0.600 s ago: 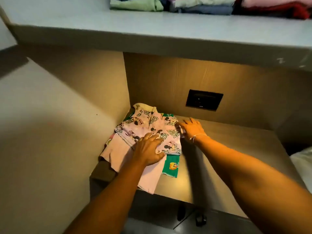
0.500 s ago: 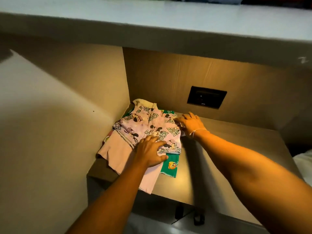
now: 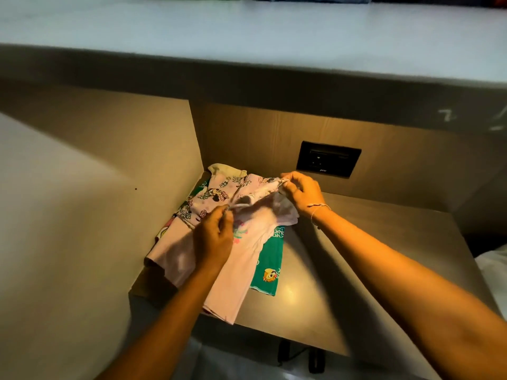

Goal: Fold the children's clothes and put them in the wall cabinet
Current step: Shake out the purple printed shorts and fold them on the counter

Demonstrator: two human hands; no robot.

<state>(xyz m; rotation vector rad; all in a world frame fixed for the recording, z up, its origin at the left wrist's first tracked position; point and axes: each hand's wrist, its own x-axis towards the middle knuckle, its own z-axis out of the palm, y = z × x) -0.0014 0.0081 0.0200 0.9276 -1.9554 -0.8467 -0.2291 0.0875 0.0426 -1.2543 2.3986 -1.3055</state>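
Observation:
A pale pink cartoon-print children's garment [image 3: 219,196] lies on a small pile at the back left corner of a brown shelf [image 3: 343,270]. My left hand [image 3: 215,239] pinches its near edge and my right hand [image 3: 300,192] grips its right edge; between them the cloth is lifted and turned over, showing its plain inside. Under it lie a plain pink garment [image 3: 233,281] that hangs over the shelf's front edge and a green garment [image 3: 270,261] with a small cartoon figure.
A black wall socket [image 3: 327,159] sits in the back panel to the right of the pile. A thick grey-white shelf [image 3: 247,39] spans overhead, with folded clothes just visible at the top edge. A wall [image 3: 68,215] closes the left side. White cloth [image 3: 493,267] shows at the far right.
Both hands went from lying flat on the printed garment to gripping its edges and lifting the right part up and over. The view has tilted down slightly.

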